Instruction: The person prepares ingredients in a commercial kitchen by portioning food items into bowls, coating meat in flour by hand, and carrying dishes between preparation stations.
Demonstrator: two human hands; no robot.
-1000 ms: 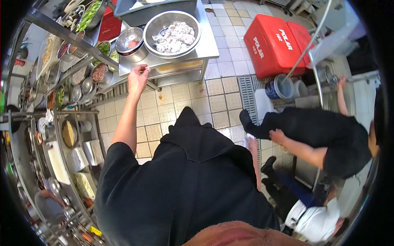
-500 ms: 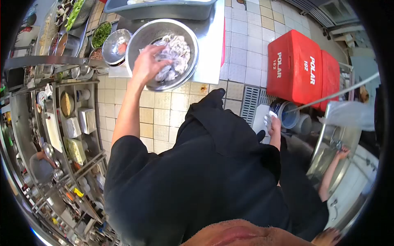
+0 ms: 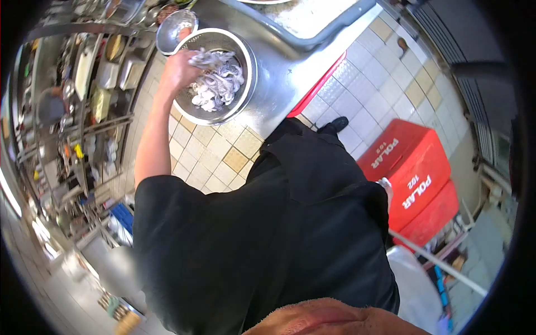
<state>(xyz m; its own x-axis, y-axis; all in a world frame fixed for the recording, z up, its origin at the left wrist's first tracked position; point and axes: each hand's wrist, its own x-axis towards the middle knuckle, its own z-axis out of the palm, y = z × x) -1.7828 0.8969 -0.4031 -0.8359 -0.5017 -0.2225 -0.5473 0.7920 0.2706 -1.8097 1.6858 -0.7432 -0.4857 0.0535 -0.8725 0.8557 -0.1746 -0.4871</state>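
A steel colander [image 3: 249, 92] with a perforated wall stands near the corner of a steel counter. Pale grey-white strips of raw seafood that look like squid [image 3: 223, 86] lie heaped inside it. My left hand [image 3: 180, 70] reaches over its left rim, fingers closed on a clump of the squid at the top of the heap. Low beside my body, my right hand [image 3: 388, 191] shows only in part, in front of the red boxes. Something whitish is at its fingers, too small to name.
A small steel bowl [image 3: 166, 38] with an orange-pink piece in it sits against the colander. Behind is a grey plastic tub [image 3: 312, 44]. Red POLAR boxes [image 3: 410, 162] stand on the tiled floor [image 3: 363, 78] at right. Shelving [image 3: 106, 120] lines the left.
The view has turned, so colander and counter sit further left and the red boxes lower. My left hand has closed on squid at the rim. My right hand has come closer to my body.
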